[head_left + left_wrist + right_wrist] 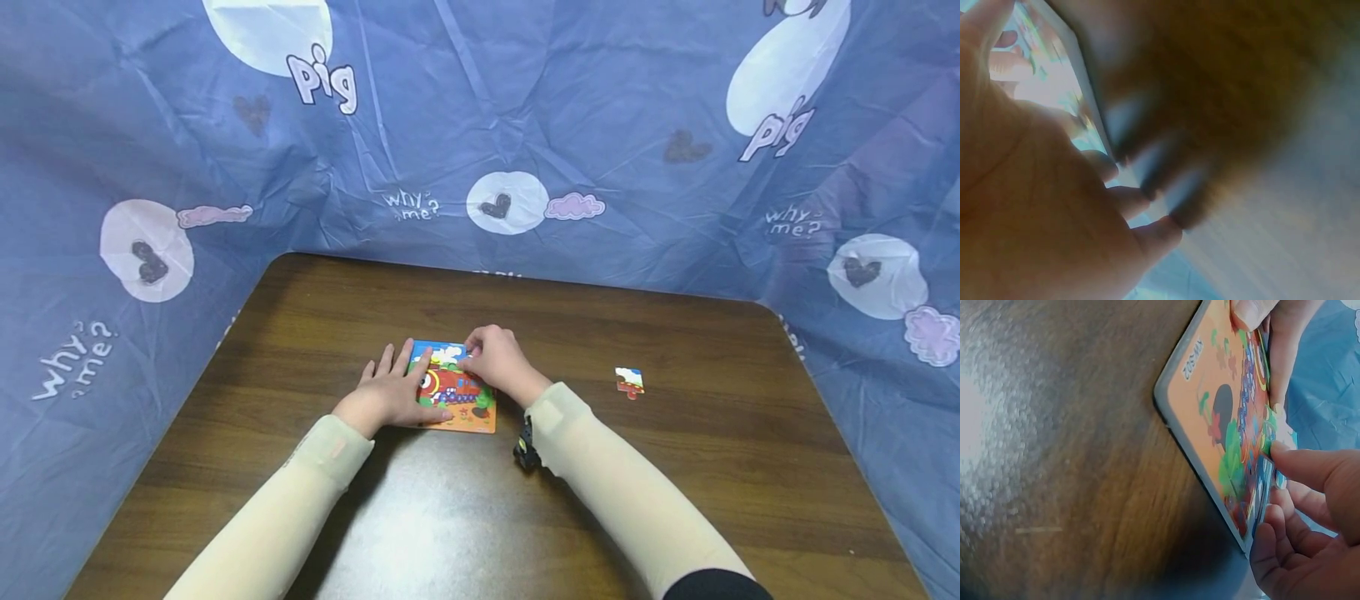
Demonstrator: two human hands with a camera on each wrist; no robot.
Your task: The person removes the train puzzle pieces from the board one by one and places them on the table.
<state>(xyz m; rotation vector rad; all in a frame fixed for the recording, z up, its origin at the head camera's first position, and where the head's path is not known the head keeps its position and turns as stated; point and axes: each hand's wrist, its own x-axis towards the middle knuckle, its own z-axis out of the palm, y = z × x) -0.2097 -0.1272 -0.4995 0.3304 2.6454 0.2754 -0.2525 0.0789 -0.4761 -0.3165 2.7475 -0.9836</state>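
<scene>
A picture puzzle board (472, 422) with a red train on it lies on the table. My left hand (386, 398) rests over its left side with spread, straight fingers, the thumb on the lower part. In the left wrist view, several fingertips touch the table beyond the board's edge. At the board's upper right, my right hand (501, 362) pinches a small puzzle piece (1282, 430) between thumb and fingers. That piece shows green and white in the right wrist view and stands up from the picture; the fingers partly hide it.
On the brown wooden table (720, 450), another puzzle piece (631, 381) lies to the right, apart from the board. Blue printed cloth (420, 125) hangs behind the table and at its sides. Something small and black (527, 446) sits at the right wrist.
</scene>
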